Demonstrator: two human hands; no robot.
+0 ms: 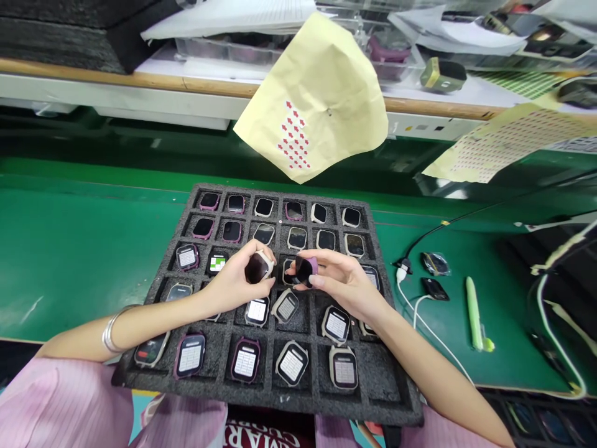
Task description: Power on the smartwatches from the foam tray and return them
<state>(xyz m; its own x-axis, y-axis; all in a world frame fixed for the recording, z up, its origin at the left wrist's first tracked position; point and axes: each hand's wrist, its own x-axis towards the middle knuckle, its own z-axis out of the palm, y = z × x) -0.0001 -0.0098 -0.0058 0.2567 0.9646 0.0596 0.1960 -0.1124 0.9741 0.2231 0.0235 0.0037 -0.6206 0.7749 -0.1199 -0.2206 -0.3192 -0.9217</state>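
A black foam tray [214,395] with rows of compartments holds several watch bodies, some in pale cases, others in purple ones. Above its middle, my left hand [237,277] grips a pale-cased watch [259,267] with a dark screen. Just to the right, a purple-cased watch [306,270] with a dark screen is pinched between the thumb and fingers of my right hand [342,283]. The two held watches are apart. Many watches in the front rows show lit white screens, while those in the back rows are dark.
Yellow sheets with red arrow stickers [321,93] hang from the shelf edge [205,86]. Right of the tray, a white cable [433,333], a small black device [435,288] and a green pen [474,314] lie on the green table [69,249]. Clear trays and papers fill the shelf.
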